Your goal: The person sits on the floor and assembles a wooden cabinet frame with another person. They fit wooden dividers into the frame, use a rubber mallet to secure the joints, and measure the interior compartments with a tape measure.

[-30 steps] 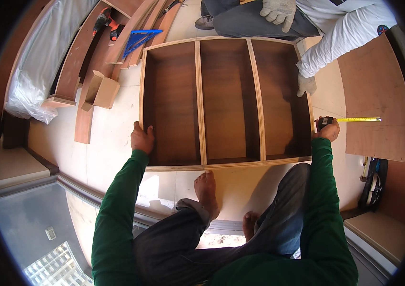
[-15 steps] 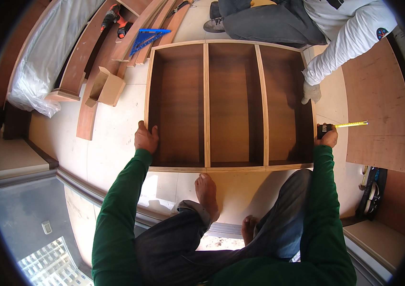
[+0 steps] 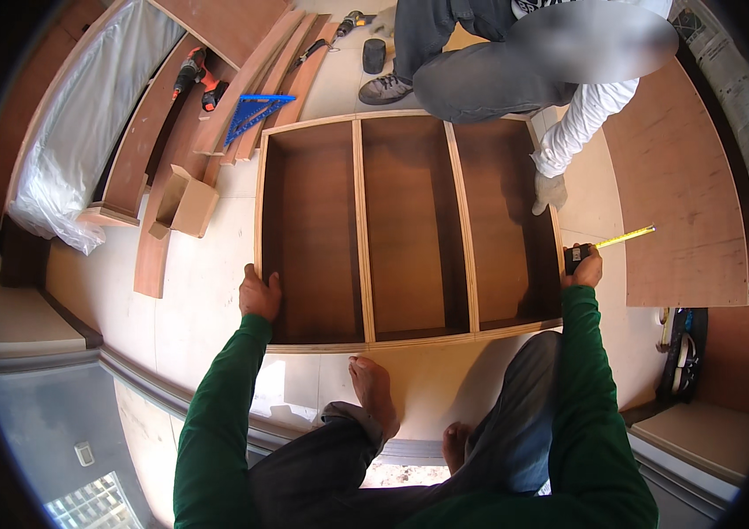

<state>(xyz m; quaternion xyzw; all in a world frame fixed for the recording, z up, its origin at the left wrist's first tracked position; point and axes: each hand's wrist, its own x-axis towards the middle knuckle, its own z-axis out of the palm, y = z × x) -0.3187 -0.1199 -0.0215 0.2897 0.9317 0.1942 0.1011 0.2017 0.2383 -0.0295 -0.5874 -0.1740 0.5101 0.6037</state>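
Between me and another person lies a wooden cabinet box (image 3: pixel 359 220) with pale edges, two dividers and three open compartments. My left hand (image 3: pixel 260 296) is closed around the near part of its left side wall, thumb on the inside. At the opposite side, my right hand (image 3: pixel 586 268) holds a black tape measure (image 3: pixel 576 256) beside the right wall. A short length of its yellow blade (image 3: pixel 628 237) sticks out to the right. The other person's gloved hand (image 3: pixel 550 193) rests on the right wall, farther up than mine.
Wooden boards (image 3: pixel 147 264), a blue triangular square (image 3: pixel 253 115), a cordless drill (image 3: pixel 189 72) and a small cardboard box (image 3: pixel 188 204) lie at the left. A large wooden panel (image 3: pixel 683 194) lies at the right. The other person kneels at the far side. My bare foot (image 3: pixel 371 395) is by the near edge.
The cabinet and both my hands now appear lower and slightly farther left in the picture. The other person leans farther in. Both my grips look the same.
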